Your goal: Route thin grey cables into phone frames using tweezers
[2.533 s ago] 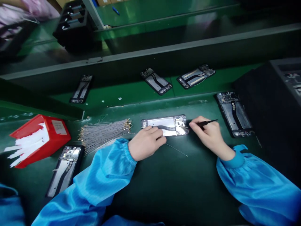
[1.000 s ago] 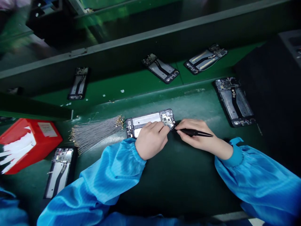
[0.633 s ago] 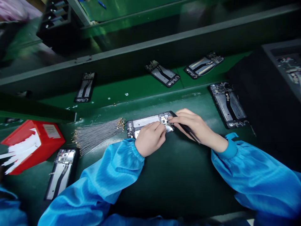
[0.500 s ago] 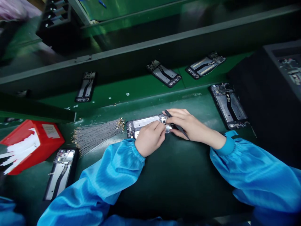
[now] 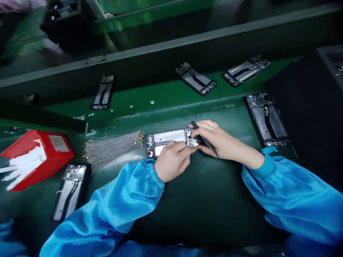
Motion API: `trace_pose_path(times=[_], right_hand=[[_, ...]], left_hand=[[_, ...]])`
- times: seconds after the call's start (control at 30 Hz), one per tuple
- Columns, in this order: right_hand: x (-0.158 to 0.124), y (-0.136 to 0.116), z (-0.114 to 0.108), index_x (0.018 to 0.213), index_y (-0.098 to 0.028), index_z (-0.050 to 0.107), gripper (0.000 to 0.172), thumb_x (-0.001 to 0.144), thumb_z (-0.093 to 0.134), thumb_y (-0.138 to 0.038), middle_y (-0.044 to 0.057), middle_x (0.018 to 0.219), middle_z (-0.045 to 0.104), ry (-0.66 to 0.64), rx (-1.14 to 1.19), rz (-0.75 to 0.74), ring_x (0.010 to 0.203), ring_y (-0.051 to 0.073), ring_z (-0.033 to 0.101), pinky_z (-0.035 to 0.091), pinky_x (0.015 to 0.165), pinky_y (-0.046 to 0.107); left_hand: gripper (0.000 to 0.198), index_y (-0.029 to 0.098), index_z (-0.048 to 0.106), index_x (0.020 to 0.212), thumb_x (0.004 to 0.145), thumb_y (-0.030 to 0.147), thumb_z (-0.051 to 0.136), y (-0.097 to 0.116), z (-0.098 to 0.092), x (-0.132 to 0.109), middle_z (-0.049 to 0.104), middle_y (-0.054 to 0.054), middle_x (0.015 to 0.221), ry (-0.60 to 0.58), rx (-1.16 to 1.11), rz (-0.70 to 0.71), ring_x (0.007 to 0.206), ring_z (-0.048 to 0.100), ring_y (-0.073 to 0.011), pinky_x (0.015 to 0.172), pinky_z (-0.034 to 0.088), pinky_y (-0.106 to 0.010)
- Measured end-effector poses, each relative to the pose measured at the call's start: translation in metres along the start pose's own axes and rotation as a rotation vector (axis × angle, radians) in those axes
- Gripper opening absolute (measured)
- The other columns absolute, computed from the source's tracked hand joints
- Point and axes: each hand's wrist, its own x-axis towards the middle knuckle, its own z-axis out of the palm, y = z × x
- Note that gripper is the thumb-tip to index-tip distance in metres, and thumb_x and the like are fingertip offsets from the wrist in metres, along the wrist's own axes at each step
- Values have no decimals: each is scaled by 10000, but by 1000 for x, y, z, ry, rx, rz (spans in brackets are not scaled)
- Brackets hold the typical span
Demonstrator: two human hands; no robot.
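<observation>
An opened phone frame [image 5: 167, 139] lies sideways on the green mat in front of me. My left hand [image 5: 173, 160] rests on its near edge, fingers curled and pressed onto the frame. My right hand [image 5: 214, 139] covers the frame's right end and grips black tweezers [image 5: 205, 141], which run under the fingers with one end sticking out above them at the far side. The tip of the tweezers is hidden by my hand. Both arms wear blue sleeves.
A fan of thin grey wires with gold ends [image 5: 112, 150] lies left of the frame. A red box of white strips [image 5: 34, 157] sits far left, another phone frame [image 5: 71, 191] below it. More frames lie on the belt [image 5: 195, 78] [image 5: 246, 69] [image 5: 103, 96] and at right [image 5: 266, 119]. A black tray stack [image 5: 316, 103] stands right.
My right hand has moved left onto the frame's right end and turned the tweezers from pointing right to lying under the fingers. My left hand has stayed on the frame.
</observation>
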Motion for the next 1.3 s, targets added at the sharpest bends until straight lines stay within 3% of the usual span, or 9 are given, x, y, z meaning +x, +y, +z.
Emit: trace_pose_path(times=[0.27,0.4,0.77,1.3], right_hand=[[-4,3,-2,1054,-206,465,275,799,545,-270,110,1171,477,-18,41,17,1129,255,376,368,902,425],[-3,2,0,1051,-189,472,293,774,558,-234,123,1182,463,-5,0,2,1127,267,371,365,898,433],[-5,6,2,1054,-200,464,296,779,553,-264,121,1188,453,6,36,-14,1149,264,355,359,913,440],[-2,4,0,1056,-222,440,311,763,544,-213,115,1192,451,-29,46,22,1143,273,353,336,897,441]], left_hand=[[250,152,605,988,828,118,415,1,5,-6,576,-21,740,25,-32,43,683,515,-128,626,355,-269],[249,146,607,980,833,120,408,0,6,-6,572,-25,735,31,-46,44,687,512,-130,633,366,-271],[233,141,620,940,849,141,406,1,-1,3,543,-35,728,87,-105,-56,675,502,-129,638,428,-252],[245,122,606,957,841,122,390,4,2,-5,577,-41,732,33,-60,44,650,512,-133,613,401,-281]])
